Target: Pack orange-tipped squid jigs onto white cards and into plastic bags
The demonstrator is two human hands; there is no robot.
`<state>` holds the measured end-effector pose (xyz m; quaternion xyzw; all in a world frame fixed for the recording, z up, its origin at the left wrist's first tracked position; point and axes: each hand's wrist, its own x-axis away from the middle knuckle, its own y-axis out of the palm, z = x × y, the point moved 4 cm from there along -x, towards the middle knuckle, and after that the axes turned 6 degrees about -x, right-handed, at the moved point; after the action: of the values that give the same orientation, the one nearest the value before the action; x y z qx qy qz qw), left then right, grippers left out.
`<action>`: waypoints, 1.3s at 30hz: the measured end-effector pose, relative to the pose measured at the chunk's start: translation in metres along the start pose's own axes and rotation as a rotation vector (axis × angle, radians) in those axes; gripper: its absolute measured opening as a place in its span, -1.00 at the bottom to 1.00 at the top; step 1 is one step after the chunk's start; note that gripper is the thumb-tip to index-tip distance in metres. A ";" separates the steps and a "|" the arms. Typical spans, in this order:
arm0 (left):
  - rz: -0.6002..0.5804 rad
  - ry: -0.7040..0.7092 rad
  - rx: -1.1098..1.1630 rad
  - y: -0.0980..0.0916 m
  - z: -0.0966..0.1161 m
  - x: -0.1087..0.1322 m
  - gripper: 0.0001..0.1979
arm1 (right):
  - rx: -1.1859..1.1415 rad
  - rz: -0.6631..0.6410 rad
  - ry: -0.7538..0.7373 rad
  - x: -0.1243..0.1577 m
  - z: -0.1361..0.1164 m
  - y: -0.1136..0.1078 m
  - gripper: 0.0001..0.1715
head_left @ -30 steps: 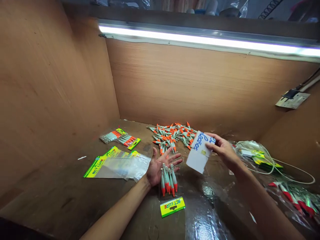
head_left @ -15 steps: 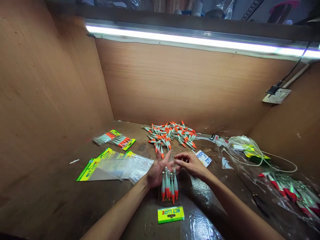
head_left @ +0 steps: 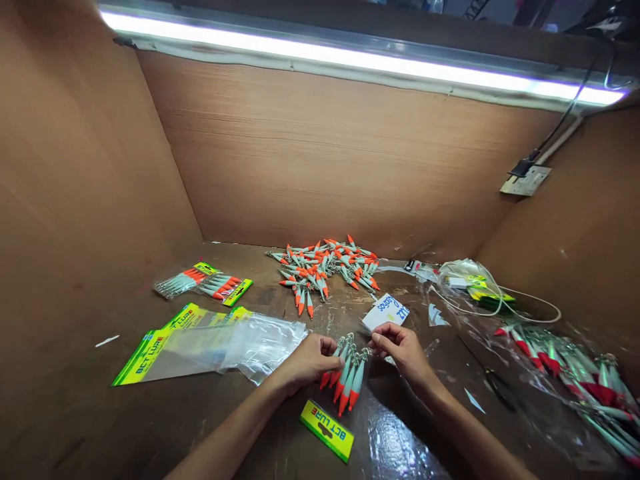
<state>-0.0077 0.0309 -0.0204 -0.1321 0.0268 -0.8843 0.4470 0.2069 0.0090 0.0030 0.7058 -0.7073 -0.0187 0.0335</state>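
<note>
Lures, grey-green w/ orange tips, bunched btwn the hands at the near part of the table; long axes slant, roughly parallel; orange tips point twd the person & a bit L, hook ends away & a bit R; L hand at the lures' L side, fingers curled, thumb near forefinger; R hand by the hook ends, thumb & forefinger tips close tog., other fingers bent; can't tell what either one pinches, clear plastic there being hard to see; yellow/green label just below the orange tips reads "BCT LURE", upside down from here; white card just past R hand, blue handwriting, also inverted, not surely legible; flat bags to the L, front one marked "BCT LURE" sideways; filled packs behind those, print too small; loose lure pile at back, tips every which way
</note>
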 end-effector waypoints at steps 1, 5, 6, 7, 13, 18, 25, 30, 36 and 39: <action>0.022 0.015 -0.015 0.001 0.001 0.000 -0.76 | -0.004 -0.008 0.000 0.002 -0.001 0.001 -0.53; 0.037 0.004 -0.008 -0.004 0.001 0.000 -0.72 | -0.002 -0.021 0.015 0.000 0.000 -0.002 -0.60; 0.032 -0.011 0.009 -0.005 -0.001 -0.001 -0.68 | 0.015 -0.031 0.031 -0.001 0.002 -0.004 -0.62; 0.025 -0.029 0.024 -0.007 -0.003 -0.001 -0.62 | 0.048 -0.049 0.054 -0.002 0.006 -0.007 -0.65; 0.028 -0.050 -0.120 -0.009 -0.004 0.002 -0.45 | 0.583 -0.259 0.127 0.007 0.020 -0.018 -0.79; 0.210 0.143 -0.537 -0.009 0.022 0.013 -0.61 | 0.788 -0.099 -0.227 0.014 -0.009 -0.012 -0.84; 0.221 0.115 -0.610 -0.013 0.021 0.013 -0.69 | 0.737 -0.228 -0.336 0.006 -0.008 0.014 -0.80; 0.265 0.088 -0.743 -0.011 0.021 0.013 -0.82 | 0.716 -0.238 -0.293 0.000 0.004 0.013 -0.83; 0.281 0.070 -0.690 -0.006 0.018 0.010 -0.91 | 0.645 -0.271 -0.277 0.002 0.004 0.012 -0.83; 0.270 0.076 -0.541 -0.008 0.012 0.006 -0.81 | 0.621 -0.275 -0.230 0.005 0.002 0.012 -0.81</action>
<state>-0.0145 0.0312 -0.0066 -0.2084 0.2953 -0.7819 0.5079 0.1946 0.0043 0.0023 0.7641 -0.5770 0.1133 -0.2652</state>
